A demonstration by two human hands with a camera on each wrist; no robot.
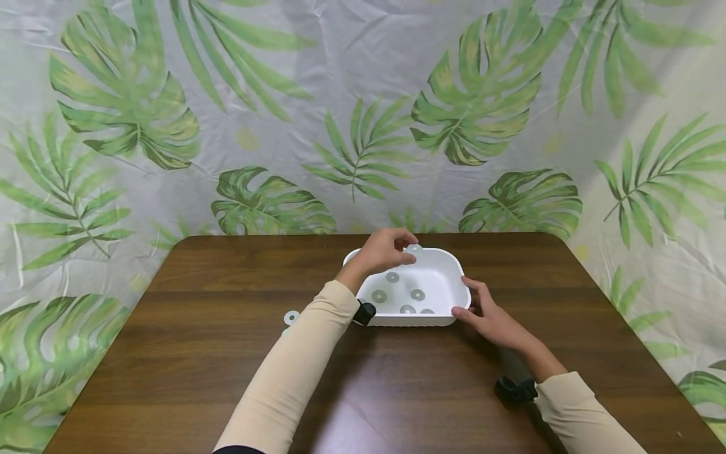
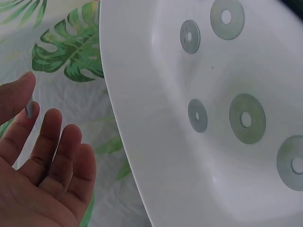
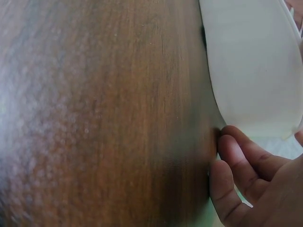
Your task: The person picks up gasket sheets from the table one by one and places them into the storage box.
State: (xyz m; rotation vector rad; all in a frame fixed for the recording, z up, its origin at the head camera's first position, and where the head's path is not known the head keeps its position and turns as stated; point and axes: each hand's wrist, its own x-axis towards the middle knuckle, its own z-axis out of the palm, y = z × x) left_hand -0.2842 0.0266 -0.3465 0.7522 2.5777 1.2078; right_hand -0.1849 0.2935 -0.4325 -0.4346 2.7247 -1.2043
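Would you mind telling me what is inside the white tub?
Five flat metal washers lie on the floor of the white tub. The left hand and forearm hide its near-left corner.

Dark brown wooden table, grain running left to right. A white plastic tub stands directly on it, far centre, its near right corner against the right hand's fingers. One flat washer lies on the bare wood, well left of the left hand's fingers.
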